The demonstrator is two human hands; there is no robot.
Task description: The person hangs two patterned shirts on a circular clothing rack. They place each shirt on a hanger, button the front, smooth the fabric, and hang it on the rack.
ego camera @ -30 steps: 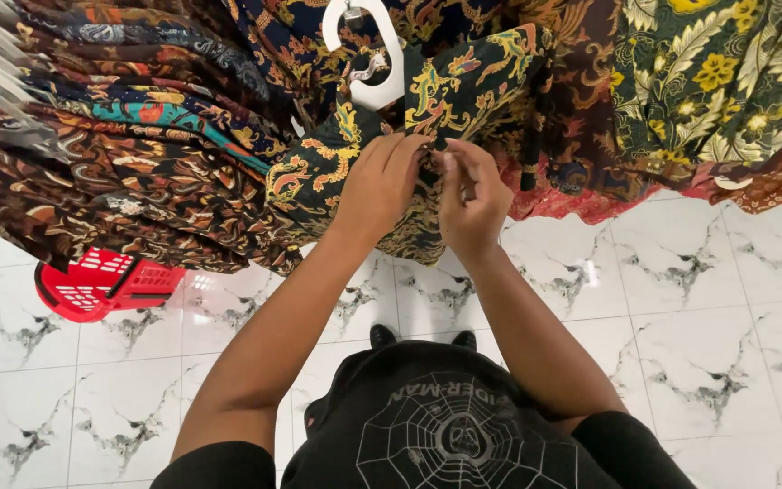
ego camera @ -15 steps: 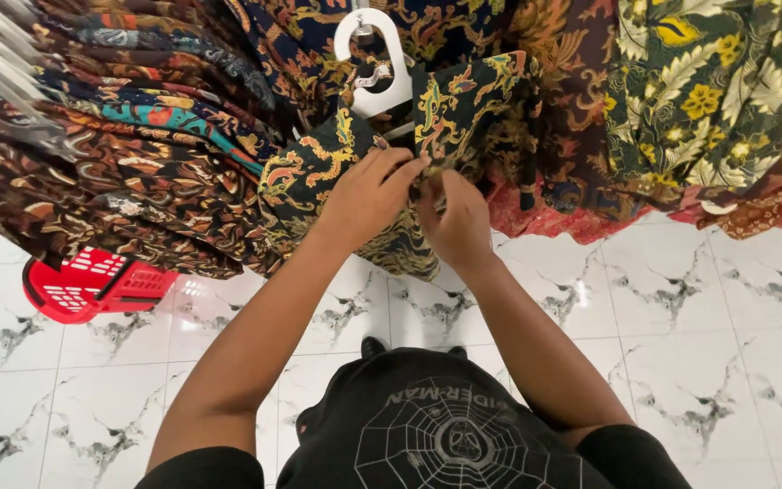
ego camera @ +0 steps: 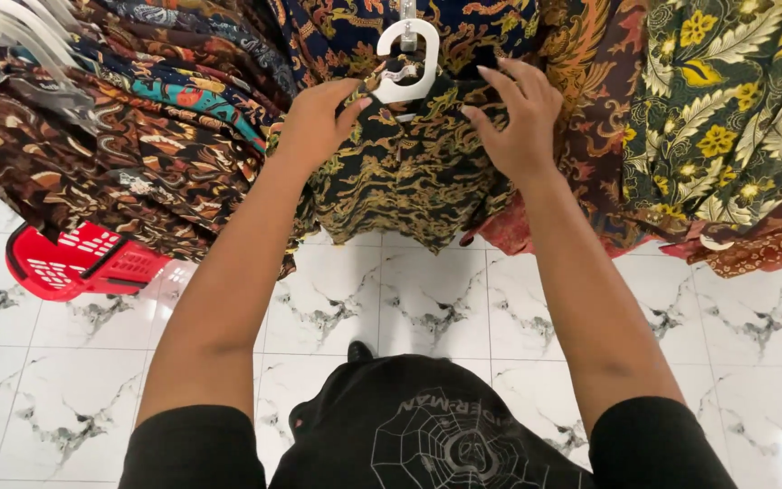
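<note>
While your left hand (ego camera: 319, 122) and right hand (ego camera: 518, 118) pinch the dark gold-patterned shirt (ego camera: 400, 181) at its shoulders, hanging mid-rack on the white hanger (ego camera: 406, 63), an uneven tug could slide it off onto the marble floor (ego camera: 427, 299).

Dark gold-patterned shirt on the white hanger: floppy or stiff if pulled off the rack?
Probably floppy: the shirt drapes in soft folds below the white hanger. Likely light, since thin cloth bunches under the left hand and right hand. It may swing on its hook.
</note>
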